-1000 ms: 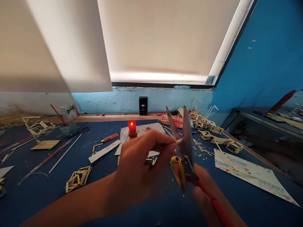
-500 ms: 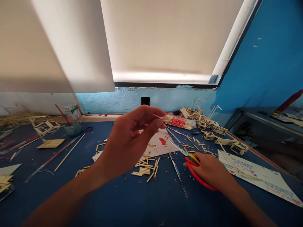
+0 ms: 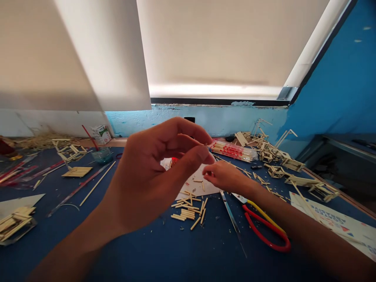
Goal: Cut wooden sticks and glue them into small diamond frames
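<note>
My left hand (image 3: 158, 176) is raised over the middle of the table, thumb and forefinger tips pinched together. What lies between the tips is too small to make out. My right hand (image 3: 220, 174) reaches over a white card (image 3: 213, 190), its fingers curled in a pinch and partly hidden. Whether it holds anything does not show. Scissors with red and yellow handles (image 3: 266, 227) lie on the table, under the right forearm. Left of them is a thin metal blade-like tool (image 3: 232, 215). Short cut wooden sticks (image 3: 188, 213) are heaped below the card.
A clear bag of red-marked sticks (image 3: 232, 150) lies at the back. Small stick frames (image 3: 276, 156) crowd the back right, beside a printed abrasive sheet (image 3: 337, 219). Back left stand a jar with a brush (image 3: 102, 155) and a small carton (image 3: 101, 134); a long stick (image 3: 98, 183) lies nearby.
My right hand has let go of the scissors and moved forward and left to the card. The left hand stays pinched, now nearer and larger in view. The view has shifted slightly.
</note>
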Demonstrator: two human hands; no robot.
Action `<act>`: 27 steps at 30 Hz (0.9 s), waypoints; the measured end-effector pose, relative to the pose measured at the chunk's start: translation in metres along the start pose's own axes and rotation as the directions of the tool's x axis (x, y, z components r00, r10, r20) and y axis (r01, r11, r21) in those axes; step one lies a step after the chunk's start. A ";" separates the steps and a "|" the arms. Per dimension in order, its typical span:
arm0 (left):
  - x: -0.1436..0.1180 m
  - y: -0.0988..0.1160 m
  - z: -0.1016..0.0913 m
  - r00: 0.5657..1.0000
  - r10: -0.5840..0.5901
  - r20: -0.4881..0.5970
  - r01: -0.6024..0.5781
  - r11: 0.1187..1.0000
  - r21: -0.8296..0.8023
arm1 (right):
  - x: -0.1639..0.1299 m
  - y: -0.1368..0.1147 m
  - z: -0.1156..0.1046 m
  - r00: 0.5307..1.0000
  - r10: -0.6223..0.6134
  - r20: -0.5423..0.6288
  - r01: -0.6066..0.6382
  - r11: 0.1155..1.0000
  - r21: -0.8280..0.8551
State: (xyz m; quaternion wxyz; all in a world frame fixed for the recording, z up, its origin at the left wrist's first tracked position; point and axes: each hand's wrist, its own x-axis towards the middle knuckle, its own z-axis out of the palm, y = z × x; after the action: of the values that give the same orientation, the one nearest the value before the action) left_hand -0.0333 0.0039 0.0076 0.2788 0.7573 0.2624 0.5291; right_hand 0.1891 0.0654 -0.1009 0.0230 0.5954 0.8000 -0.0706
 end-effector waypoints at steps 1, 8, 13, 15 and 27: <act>0.001 -0.001 0.000 1.000 0.000 0.005 0.000 1.000 -0.009 | 0.014 -0.004 0.004 0.999 -0.051 -0.006 0.051 0.998 0.023; 0.009 -0.015 -0.003 0.999 -0.052 -0.012 0.052 0.999 -0.018 | 0.051 -0.008 0.038 0.987 -0.159 0.029 0.153 0.976 0.154; 0.010 -0.018 -0.004 0.997 -0.075 -0.035 0.072 0.995 -0.068 | 0.034 0.000 0.014 0.956 -0.288 -0.059 0.290 0.885 0.365; 0.009 -0.017 -0.002 0.995 -0.097 0.010 0.098 0.987 -0.130 | 0.020 0.007 -0.009 0.929 -0.337 -0.154 0.368 0.794 0.483; 0.005 -0.016 0.019 0.985 -0.168 0.023 0.167 0.933 -0.319 | -0.075 -0.029 -0.076 0.657 0.113 -0.746 0.685 0.324 0.652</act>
State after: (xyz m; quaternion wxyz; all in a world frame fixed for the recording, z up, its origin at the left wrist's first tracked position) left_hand -0.0159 0.0158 -0.0059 0.4411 0.6757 0.2375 0.5407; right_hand 0.1864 -0.0036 -0.0141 -0.6147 0.3140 0.6687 -0.2765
